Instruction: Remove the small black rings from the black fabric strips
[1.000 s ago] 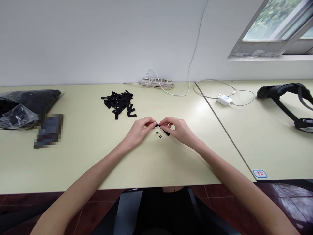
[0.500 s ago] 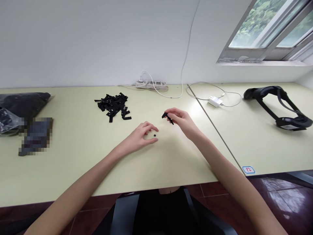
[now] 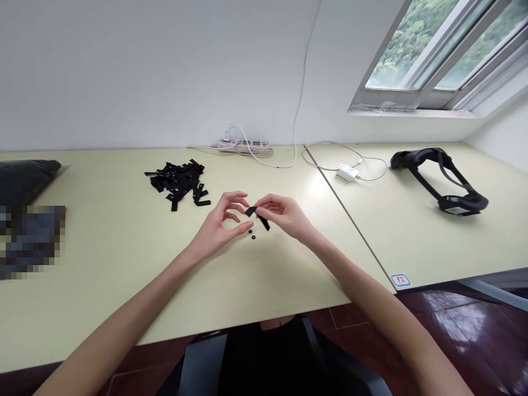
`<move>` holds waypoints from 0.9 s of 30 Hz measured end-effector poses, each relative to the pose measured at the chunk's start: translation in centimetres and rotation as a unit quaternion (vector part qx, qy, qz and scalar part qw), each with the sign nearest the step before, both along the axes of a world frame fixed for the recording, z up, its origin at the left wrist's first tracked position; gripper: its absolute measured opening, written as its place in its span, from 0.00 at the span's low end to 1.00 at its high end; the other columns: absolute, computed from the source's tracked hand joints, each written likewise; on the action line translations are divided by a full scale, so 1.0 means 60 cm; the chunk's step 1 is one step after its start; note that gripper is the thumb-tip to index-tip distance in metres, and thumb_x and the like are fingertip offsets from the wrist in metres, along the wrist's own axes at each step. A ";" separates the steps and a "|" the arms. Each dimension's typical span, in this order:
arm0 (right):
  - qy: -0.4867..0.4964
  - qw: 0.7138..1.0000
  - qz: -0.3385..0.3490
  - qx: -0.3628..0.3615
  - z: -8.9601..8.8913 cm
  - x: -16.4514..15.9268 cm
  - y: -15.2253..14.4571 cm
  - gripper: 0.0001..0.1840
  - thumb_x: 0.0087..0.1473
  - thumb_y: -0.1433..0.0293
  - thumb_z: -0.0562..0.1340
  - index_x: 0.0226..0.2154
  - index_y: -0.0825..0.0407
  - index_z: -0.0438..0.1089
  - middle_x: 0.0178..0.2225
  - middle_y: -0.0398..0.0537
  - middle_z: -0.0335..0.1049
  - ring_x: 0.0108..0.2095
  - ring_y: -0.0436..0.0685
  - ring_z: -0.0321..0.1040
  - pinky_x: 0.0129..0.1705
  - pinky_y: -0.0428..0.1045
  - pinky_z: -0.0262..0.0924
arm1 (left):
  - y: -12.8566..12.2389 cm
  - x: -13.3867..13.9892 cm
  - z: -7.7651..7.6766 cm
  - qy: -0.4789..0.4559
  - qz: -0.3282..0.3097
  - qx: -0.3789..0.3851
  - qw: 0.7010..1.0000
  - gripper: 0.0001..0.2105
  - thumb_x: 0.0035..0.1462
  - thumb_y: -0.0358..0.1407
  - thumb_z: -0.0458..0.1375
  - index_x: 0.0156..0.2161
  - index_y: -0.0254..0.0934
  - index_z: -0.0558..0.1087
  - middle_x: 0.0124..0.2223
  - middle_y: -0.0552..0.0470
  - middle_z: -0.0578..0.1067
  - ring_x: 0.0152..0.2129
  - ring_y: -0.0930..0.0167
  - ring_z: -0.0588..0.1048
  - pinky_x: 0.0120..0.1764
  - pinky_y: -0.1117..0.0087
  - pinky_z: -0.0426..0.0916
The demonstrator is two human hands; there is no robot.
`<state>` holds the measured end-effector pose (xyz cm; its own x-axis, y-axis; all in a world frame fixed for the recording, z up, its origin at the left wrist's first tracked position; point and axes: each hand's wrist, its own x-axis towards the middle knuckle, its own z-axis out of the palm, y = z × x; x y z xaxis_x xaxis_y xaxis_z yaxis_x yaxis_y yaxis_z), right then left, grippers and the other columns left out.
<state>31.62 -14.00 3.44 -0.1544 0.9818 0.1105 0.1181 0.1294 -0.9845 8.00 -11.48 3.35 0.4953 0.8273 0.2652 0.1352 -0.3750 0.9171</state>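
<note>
Pinched between the thumb and fingers of my right hand (image 3: 284,216) is a folded black fabric strip (image 3: 263,221), one end pointing left and the other hanging down. My left hand (image 3: 220,224) is beside it with fingers spread and curved, nothing visibly held; its fingertips are close to the strip's left end, and whether they touch I cannot tell. Just below, near my left thumb tip, two small round black pieces lie on the table, a dark disc (image 3: 249,231) and a ring-like one (image 3: 253,237) with a pale centre.
A heap of black strips (image 3: 177,181) lies behind my left hand. Dark bags (image 3: 25,179) are at the far left. Along the wall runs a power strip (image 3: 247,146) with white cables. To the right are a white charger (image 3: 347,172) and a black headset (image 3: 443,181).
My right hand has brought the strip left and down, close to my left hand. My left hand has lifted off around the small disc. A second small round piece now shows beside the first.
</note>
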 end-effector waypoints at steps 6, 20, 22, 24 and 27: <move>-0.021 0.998 0.061 -0.016 -0.003 -0.003 -0.005 0.13 0.65 0.57 0.72 0.44 0.48 0.82 0.44 0.48 0.86 0.46 0.60 0.84 0.52 0.55 0.77 | 0.011 -0.006 0.000 0.002 0.035 -0.035 0.999 0.15 0.69 0.52 0.68 0.44 0.41 0.80 0.38 0.49 0.81 0.39 0.64 0.81 0.49 0.62 0.75; -0.018 1.000 0.005 0.013 -0.007 0.040 0.027 0.17 0.63 0.55 0.74 0.48 0.47 0.81 0.43 0.50 0.87 0.50 0.62 0.86 0.59 0.60 0.77 | 0.028 -0.013 -0.018 -0.002 0.037 -0.081 0.996 0.19 0.73 0.55 0.63 0.50 0.41 0.80 0.47 0.47 0.82 0.44 0.64 0.80 0.50 0.62 0.75; -0.057 0.995 -0.077 0.040 -0.011 0.075 0.042 0.14 0.62 0.58 0.73 0.46 0.48 0.80 0.41 0.50 0.87 0.48 0.63 0.86 0.59 0.61 0.77 | 0.034 -0.016 -0.018 0.023 0.048 -0.070 0.996 0.17 0.73 0.53 0.61 0.49 0.41 0.80 0.47 0.46 0.82 0.44 0.63 0.81 0.50 0.62 0.75; -0.122 0.982 -0.138 0.046 -0.020 0.112 0.057 0.11 0.60 0.61 0.72 0.43 0.49 0.80 0.39 0.50 0.87 0.44 0.62 0.86 0.57 0.61 0.78 | 0.039 -0.020 -0.018 0.061 0.063 -0.054 0.995 0.14 0.72 0.49 0.60 0.48 0.41 0.80 0.45 0.47 0.83 0.43 0.63 0.81 0.51 0.61 0.74; -0.175 0.965 -0.192 0.048 -0.043 0.152 0.076 0.07 0.59 0.65 0.69 0.40 0.49 0.80 0.37 0.51 0.87 0.43 0.62 0.84 0.55 0.61 0.77 | 0.053 -0.029 -0.019 0.094 0.092 -0.032 0.991 0.11 0.69 0.44 0.60 0.48 0.41 0.80 0.44 0.47 0.83 0.43 0.61 0.81 0.51 0.60 0.74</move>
